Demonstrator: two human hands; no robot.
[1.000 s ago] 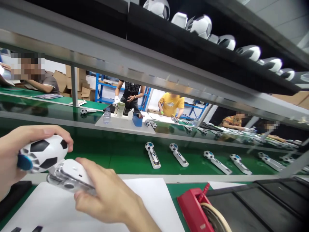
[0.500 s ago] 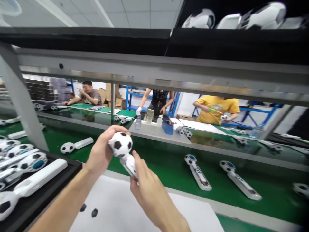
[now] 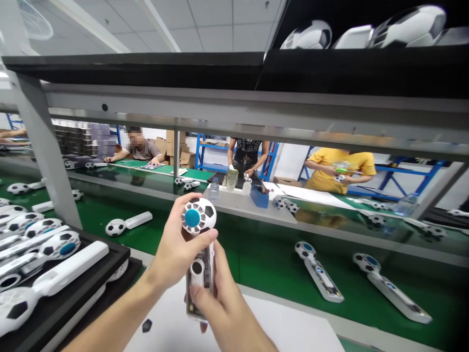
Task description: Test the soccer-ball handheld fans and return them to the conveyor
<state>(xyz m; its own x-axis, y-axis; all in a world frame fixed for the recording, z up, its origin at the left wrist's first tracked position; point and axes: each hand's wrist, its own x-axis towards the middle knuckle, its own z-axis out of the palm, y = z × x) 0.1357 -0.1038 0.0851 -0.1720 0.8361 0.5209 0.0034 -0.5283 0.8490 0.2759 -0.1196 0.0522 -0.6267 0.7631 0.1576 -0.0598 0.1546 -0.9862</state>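
Holding the football fan [image 3: 199,218] mid-frame: left grip [image 3: 175,250] clasps its head, right grip [image 3: 223,303] grasps the handle [image 3: 200,275]; steady it, hub facing you.

1. Left hand [image 3: 175,250]: raised at centre of view, fingers curled shut in a grasp, left thumb [image 3: 203,237] pressed across the front.
2. Left forearm [image 3: 117,313]: bare, rising from the lower left.
3. Right hand [image 3: 224,304]: just below the left and touching it, fingers wrapped closed, right thumb [image 3: 198,294] pointing left.
4. Right wrist [image 3: 252,340]: enters from the bottom edge.
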